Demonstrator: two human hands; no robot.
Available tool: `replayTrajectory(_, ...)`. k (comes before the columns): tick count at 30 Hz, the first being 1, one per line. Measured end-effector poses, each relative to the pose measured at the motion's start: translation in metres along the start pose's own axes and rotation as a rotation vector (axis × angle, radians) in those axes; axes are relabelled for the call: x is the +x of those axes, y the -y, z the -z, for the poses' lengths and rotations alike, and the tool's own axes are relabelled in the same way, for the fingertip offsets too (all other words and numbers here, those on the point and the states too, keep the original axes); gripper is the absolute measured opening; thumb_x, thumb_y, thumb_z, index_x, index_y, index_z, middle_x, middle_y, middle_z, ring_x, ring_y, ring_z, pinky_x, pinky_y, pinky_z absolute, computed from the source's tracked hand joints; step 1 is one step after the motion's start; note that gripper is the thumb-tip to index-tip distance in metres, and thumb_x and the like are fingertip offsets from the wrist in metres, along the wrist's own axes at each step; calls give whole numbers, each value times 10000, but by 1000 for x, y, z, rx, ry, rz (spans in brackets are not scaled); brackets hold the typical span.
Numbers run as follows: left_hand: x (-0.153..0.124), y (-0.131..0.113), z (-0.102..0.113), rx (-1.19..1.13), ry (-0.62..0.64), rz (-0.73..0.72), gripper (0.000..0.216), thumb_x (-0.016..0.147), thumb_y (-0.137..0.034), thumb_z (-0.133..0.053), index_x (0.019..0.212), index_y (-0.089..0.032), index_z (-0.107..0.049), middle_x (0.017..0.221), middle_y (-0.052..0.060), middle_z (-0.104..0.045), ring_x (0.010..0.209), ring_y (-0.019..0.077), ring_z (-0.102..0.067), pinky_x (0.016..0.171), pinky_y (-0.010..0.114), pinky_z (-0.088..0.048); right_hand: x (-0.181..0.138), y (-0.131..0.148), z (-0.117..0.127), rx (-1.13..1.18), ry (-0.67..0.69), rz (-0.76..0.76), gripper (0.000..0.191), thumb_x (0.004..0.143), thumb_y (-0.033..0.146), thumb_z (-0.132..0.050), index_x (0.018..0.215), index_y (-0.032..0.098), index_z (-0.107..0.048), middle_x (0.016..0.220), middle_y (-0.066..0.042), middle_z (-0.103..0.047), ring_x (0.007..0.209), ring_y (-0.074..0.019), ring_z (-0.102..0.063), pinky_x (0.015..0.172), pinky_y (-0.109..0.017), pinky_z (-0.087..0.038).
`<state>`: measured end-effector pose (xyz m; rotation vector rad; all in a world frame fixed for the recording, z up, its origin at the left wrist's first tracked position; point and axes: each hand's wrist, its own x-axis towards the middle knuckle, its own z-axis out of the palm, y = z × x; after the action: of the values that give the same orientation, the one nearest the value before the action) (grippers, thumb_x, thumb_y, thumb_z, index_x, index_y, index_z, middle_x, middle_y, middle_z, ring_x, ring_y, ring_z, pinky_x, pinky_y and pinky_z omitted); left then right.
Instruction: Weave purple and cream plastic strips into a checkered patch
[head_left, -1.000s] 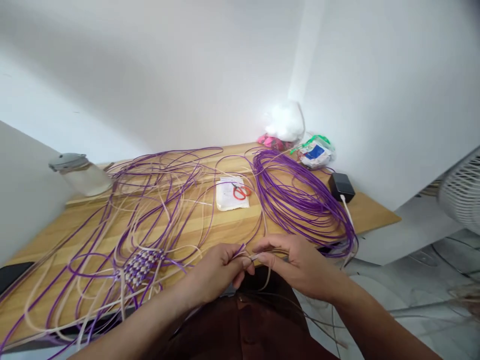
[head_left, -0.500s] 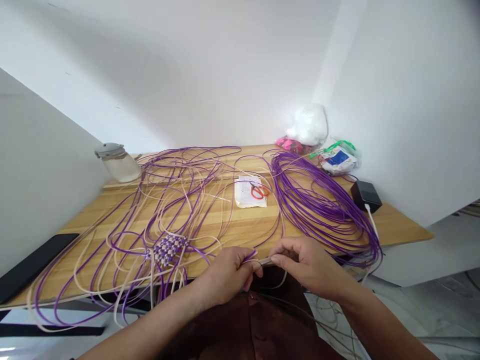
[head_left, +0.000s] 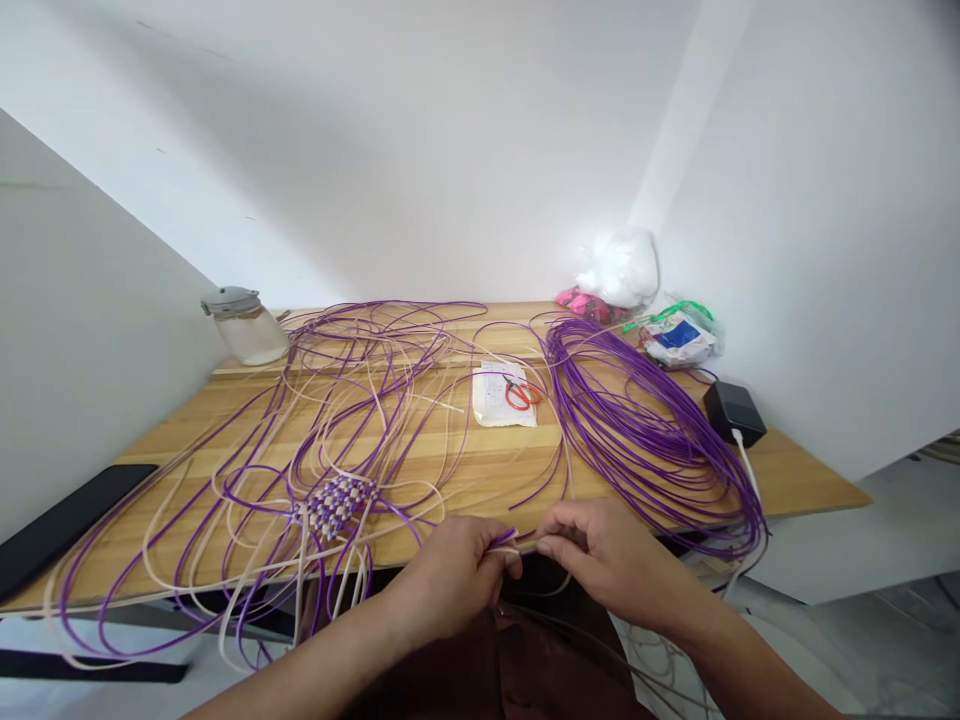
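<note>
at the near table [head_left: 491, 455] edge, purple and cream strands [head_left: 503, 538] are pinched by left hand [head_left: 465, 565], a pale strand [head_left: 528, 546] by right hand [head_left: 600, 550]. farther, a woven piece [head_left: 335, 506] is laid at left, a purple coil [head_left: 675, 445] at right.

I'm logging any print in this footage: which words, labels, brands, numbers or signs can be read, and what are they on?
None can be read.
Paper under the scissors: faint marks like writing, too small to read.
Packet with a blue patch: any print is too blurred.
Black box: no lettering can be made out.
</note>
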<state>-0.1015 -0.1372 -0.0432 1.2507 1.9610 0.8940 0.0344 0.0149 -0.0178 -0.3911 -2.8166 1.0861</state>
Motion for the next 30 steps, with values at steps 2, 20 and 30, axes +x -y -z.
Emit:
replayTrajectory(2,0,2,-1,-6,12,4,255,831,-256,-432,722,-190,-653,527,-30,-593,525,121,-546,541,202,-357,1,-1,0,-38,-1,14,181,841,237,-537,736,181,-673,644,2,-640,588,-120,-528,528,-230,-289)
replayTrajectory(20,45,10,28,-678,38,129,309,729,-415,-658,767,-108,-657,526,-15,-565,398,55,-399,424,189,-274,93,-35,51,387,326,-75,295,781,382,-649,880,108,-696,675,0,-609,539,-66,-451,505,-191,-306)
replayTrajectory(30,64,19,56,-1096,-142,0,282,720,-376,-744,802,-136,-622,830,25,-650,488,27,-503,546,185,-340,133,-63,14,701,246,-181,465,738,540,-683,886,101,-647,667,4,-554,450,-29,-365,421,-181,-225)
